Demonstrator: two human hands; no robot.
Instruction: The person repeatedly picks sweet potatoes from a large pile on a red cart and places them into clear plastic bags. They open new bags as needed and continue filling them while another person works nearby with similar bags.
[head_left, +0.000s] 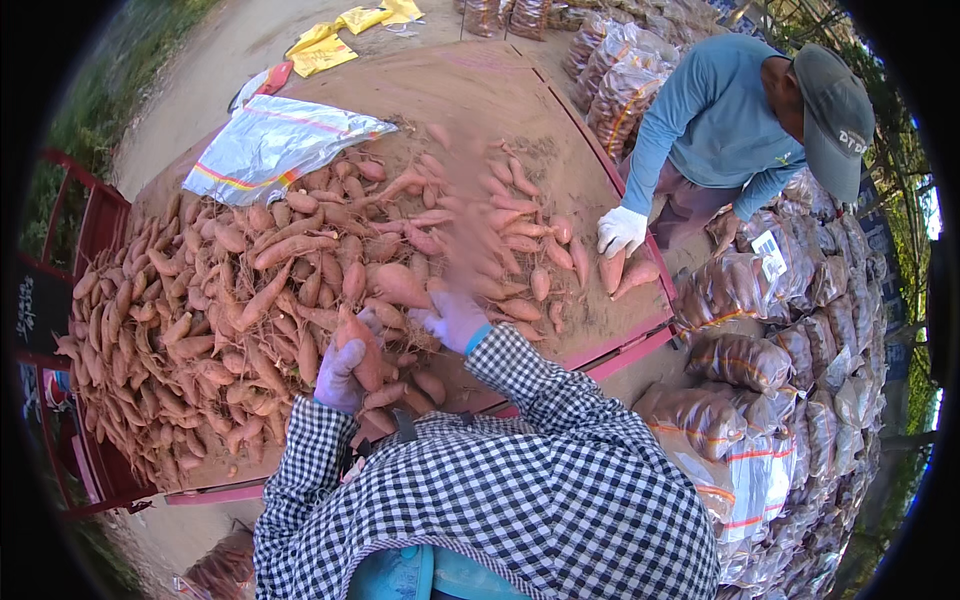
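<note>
My left hand (339, 379), in a pale purple glove, grips a thick reddish sweet potato (361, 358) at the near edge of a large heap of sweet potatoes (247, 300). To its right, my right hand (456, 322), gloved alike, reaches over the heap with its fingers apart and nothing seen in it. Close to those fingers lies the tip of a large sweet potato (397, 285). A blurred brownish streak (469, 202) runs upward from the right hand; what it is cannot be made out. Looser sweet potatoes (517, 225) lie on the flat bed (480, 82) beyond.
Across the bed's pink metal edge (630, 341), another person (727, 120) touches a sweet potato (612, 271) with a white-gloved hand (622, 231). Filled clear bags (739, 364) are stacked at right. A plastic sheet (277, 142) covers the heap's far side. A red rail (97, 232) stands at left.
</note>
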